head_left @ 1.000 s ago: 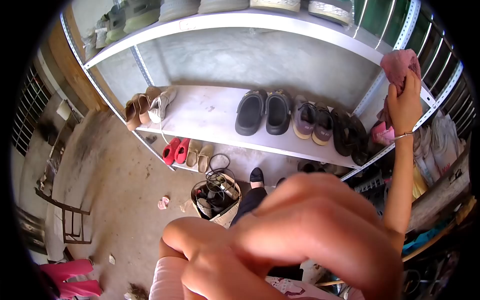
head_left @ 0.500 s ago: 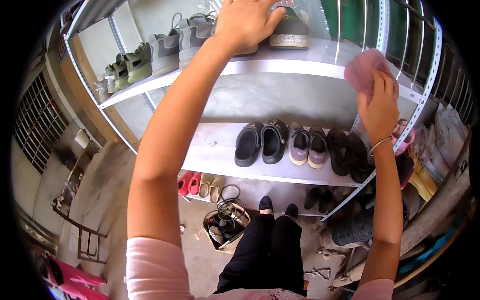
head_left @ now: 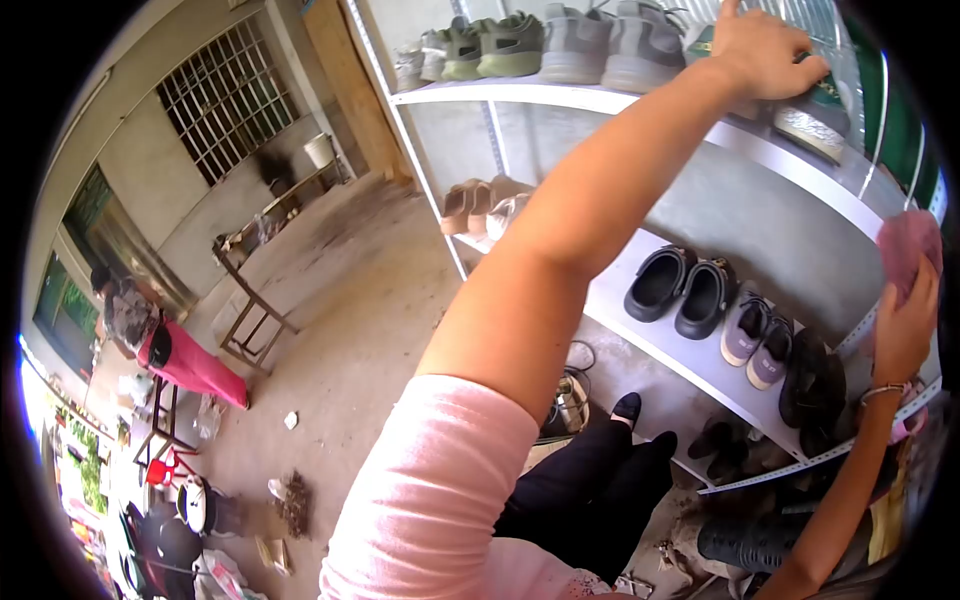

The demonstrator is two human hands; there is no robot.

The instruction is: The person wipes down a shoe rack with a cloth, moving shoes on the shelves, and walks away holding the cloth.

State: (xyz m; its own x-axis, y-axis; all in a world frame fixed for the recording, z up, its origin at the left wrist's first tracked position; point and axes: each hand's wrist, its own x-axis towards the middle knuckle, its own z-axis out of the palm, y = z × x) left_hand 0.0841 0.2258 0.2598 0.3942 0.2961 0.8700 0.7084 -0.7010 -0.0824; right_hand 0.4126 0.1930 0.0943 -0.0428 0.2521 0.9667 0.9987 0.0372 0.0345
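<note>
My left hand (head_left: 765, 55) reaches over the top visible shelf (head_left: 560, 95), fingers spread, beside a dark green shoe with a glittery sole (head_left: 815, 125). What lies under its palm is partly hidden. My right hand (head_left: 905, 320) holds a pink cloth (head_left: 910, 250) near the right end of that shelf. Grey sneakers (head_left: 645, 50) and olive shoes (head_left: 510, 45) stand to the left. On the shelf below are black clogs (head_left: 705, 298), purple-grey sneakers (head_left: 757, 335) and black sandals (head_left: 812, 380).
Brown shoes (head_left: 468, 208) sit at the lower shelf's left end. A basket (head_left: 570, 400) is on the floor by my legs. A person in pink trousers (head_left: 200, 365) stands at the far left, near a wooden frame (head_left: 255, 320). Metal uprights bound the rack.
The view has swung left, showing more of the room and the other person. My left hand came up from low in front to the upper shelf; my right hand keeps the cloth.
</note>
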